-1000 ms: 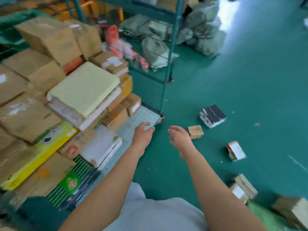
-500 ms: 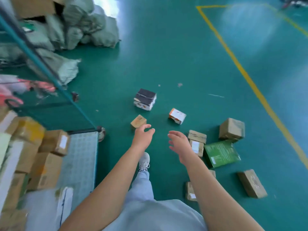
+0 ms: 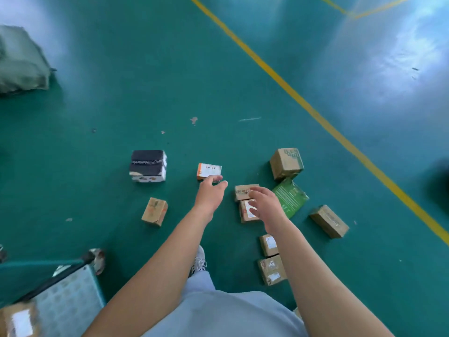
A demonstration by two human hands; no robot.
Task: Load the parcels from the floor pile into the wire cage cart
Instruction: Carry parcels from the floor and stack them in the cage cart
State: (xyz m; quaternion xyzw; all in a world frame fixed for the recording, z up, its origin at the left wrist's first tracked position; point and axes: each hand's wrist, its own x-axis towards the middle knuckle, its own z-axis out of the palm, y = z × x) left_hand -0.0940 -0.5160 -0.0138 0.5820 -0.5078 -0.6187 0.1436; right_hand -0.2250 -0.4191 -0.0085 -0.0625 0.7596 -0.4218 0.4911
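The green floor (image 3: 170, 88) lies broad and bare above the parcels, up to the yellow line (image 3: 301, 103) running diagonally toward the right edge; a grey-green sack (image 3: 21, 64) sits at the far left edge, and the cart's perforated deck (image 3: 70, 302) with one caster (image 3: 97, 260) fills the lower left corner, a labelled carton (image 3: 19, 322) on it; both arms reach forward over the pile, the left hand (image 3: 210, 193) with fingers loose and holding nothing, just in front of the orange-and-white box (image 3: 209, 171); the right hand (image 3: 266, 205) likewise spread and empty, over two small brown cartons (image 3: 243, 190); the hands are near each other but apart; the parcels are scattered on the floor, mostly apart: a black-topped box (image 3: 148, 165) to the left, a small brown box (image 3: 155, 211) below it, a brown cube (image 3: 286, 162), a green packet (image 3: 290, 199), a long brown box (image 3: 329, 224), and two taped cartons (image 3: 271, 260) near the right forearm
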